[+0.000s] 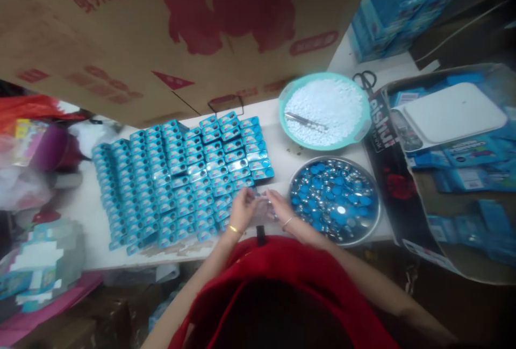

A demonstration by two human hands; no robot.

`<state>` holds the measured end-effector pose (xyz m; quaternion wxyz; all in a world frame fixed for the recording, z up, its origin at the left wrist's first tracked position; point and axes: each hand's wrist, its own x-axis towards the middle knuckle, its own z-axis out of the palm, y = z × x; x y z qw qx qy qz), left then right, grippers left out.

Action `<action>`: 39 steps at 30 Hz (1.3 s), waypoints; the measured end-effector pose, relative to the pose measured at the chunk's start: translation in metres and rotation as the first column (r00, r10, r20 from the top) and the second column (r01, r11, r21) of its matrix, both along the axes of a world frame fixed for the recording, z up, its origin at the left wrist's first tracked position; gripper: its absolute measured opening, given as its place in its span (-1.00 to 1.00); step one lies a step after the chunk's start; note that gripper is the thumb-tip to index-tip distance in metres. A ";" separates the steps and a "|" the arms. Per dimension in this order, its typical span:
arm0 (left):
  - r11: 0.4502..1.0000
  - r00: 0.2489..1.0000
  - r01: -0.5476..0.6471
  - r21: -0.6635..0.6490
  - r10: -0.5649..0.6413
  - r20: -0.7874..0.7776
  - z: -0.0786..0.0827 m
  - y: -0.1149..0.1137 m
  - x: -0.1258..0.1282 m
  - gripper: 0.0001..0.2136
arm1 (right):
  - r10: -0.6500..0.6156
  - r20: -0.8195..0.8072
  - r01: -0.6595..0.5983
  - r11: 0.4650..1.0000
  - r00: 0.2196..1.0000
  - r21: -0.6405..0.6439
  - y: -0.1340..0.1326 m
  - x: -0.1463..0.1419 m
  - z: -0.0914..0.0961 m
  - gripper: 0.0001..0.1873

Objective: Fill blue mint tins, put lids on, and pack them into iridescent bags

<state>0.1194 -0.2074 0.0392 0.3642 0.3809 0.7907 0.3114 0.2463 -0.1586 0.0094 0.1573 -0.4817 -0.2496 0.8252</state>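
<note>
My left hand (242,208) and my right hand (277,205) meet at the table's front edge, fingers pinched together on a small clear item (261,202) that is too blurred to name. Rows of small blue boxes (177,171) lie packed side by side just left of my hands. A metal bowl (373,225) of blue and silver caps stands right of my right hand. Behind it a teal bowl (365,123) holds white pellets with tweezers (304,120) lying on them.
A large cardboard sheet (161,37) leans at the back. A carton (393,182) with blue packs and a white tray (455,112) stands at the right. Scissors (365,78) lie behind the teal bowl. Bags and boxes crowd the left side (36,177).
</note>
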 end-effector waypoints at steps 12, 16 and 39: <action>0.973 0.885 0.233 -0.001 -0.212 -0.416 -0.030 -0.024 -0.033 -0.78 | 0.341 0.660 -0.743 0.312 0.669 0.592 0.001 0.005 -0.009 -0.48; 0.992 0.820 -0.028 -0.125 -0.048 -0.570 -0.033 -0.014 -0.031 -0.49 | 0.396 0.867 -0.930 -0.074 0.303 0.360 0.008 -0.010 -0.001 -0.37; 0.959 0.967 0.248 -0.140 -0.237 0.094 0.002 -0.005 0.002 -0.93 | 0.392 0.788 -0.880 0.184 0.475 0.438 0.006 0.001 0.009 -0.22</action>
